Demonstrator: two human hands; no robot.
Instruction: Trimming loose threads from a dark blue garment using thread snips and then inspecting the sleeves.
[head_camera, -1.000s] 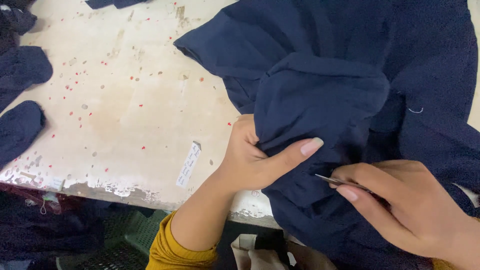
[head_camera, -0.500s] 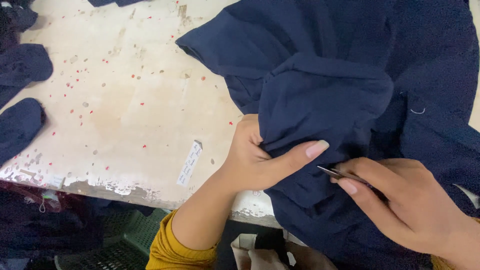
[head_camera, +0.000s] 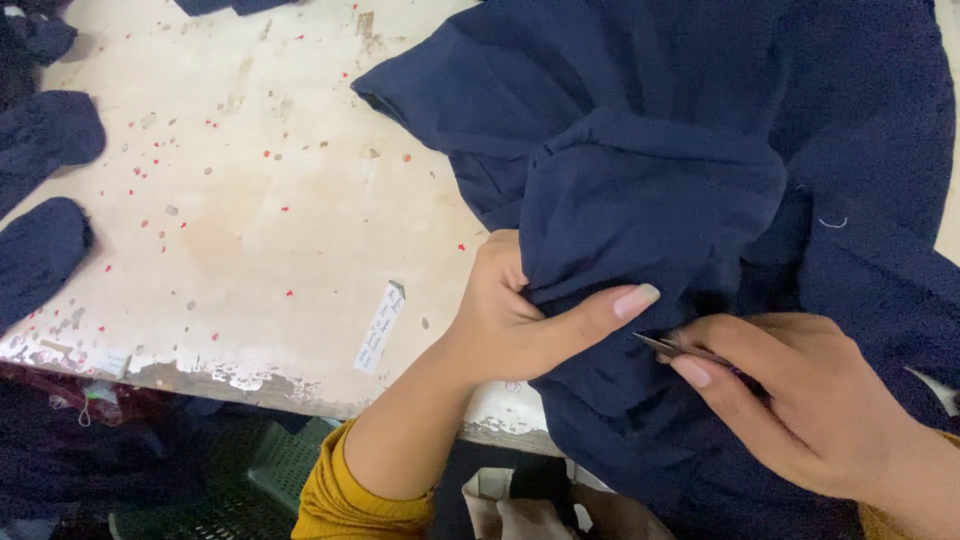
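Change since earlier: barely any; both hands hold their places on the cloth, and the metal tips sit a touch closer to the left thumb than before.
Garment: navy garment (head_camera: 700, 150) lies bunched over the right part of the worn white table (head_camera: 250, 200), spilling past the table's near edge toward the person.
Gathered fold: a rounded hump of the garment (head_camera: 650, 200) rises just above both hands; its long axis runs left to right.
Key relation: the fold's lower edge sits between the hands, the left thumb under it and the tool tips just right of that thumb, nearly touching.
Left hand (head_camera: 520, 320): closed on the fold's lower left edge, fingers tucked under the cloth, thumb stretched right along it; it is the nearer hand to the fold.
Right hand (head_camera: 800, 410): lower right of the fold, pinching small metal snips (head_camera: 680, 347), tips pointing left into the cloth.
Dark pieces (head_camera: 45, 190): navy bundles at the table's left edge, well apart from the garment.
Paper slip (head_camera: 382, 327): white strip on the table, left of the garment, near the left wrist.
Loose thread (head_camera: 832, 222): short pale bit on the garment, up and right of the fold.
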